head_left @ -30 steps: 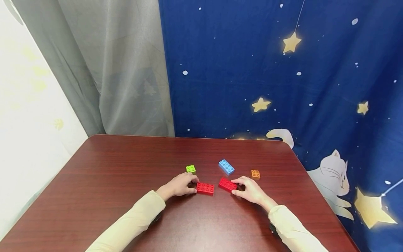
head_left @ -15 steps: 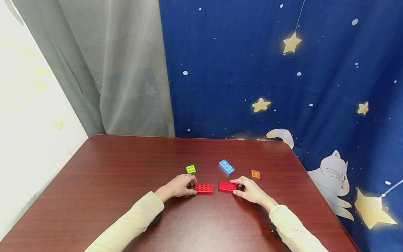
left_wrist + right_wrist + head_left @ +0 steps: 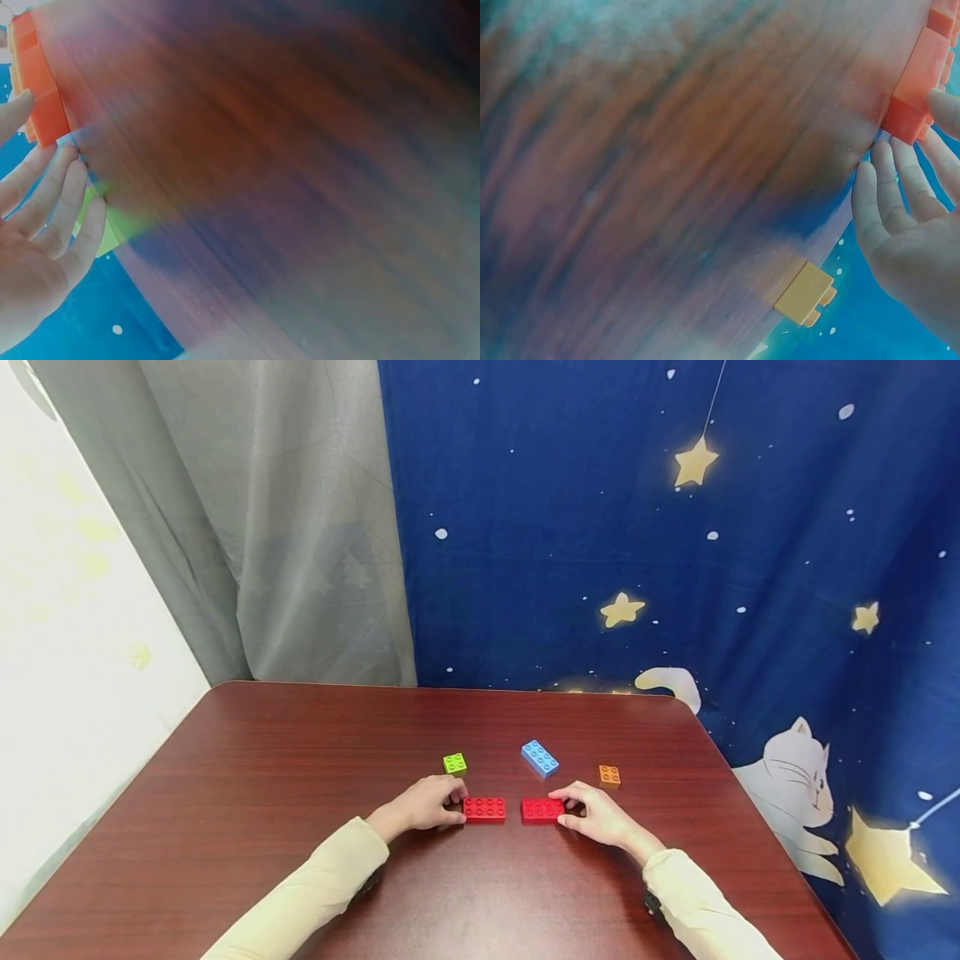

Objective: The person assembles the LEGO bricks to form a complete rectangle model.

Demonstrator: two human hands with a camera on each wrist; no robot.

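Observation:
Two red toy building bricks lie stud side up near the middle of the table, end to end with a narrow gap between them. My left hand [image 3: 431,802] pinches the outer end of the left red brick [image 3: 483,810] between thumb and fingers. At the opposite outer end, my right hand [image 3: 600,817] holds the right red brick [image 3: 542,811] the same way. The left wrist view shows the thumb on the near side of the left red brick [image 3: 43,94]. In the right wrist view, the fingertips meet the end of the right red brick [image 3: 919,79].
Behind my left hand sits a small lime green brick [image 3: 454,764]. A light blue brick [image 3: 540,758] lies at a slant beyond the red pair, and a small orange brick [image 3: 609,777] is behind my right hand. The brown table [image 3: 315,727] ends at curtains.
The right red brick has turned from a slant to line up with the left one and come slightly nearer. My left hand has slid its red brick a little left, widening the gap.

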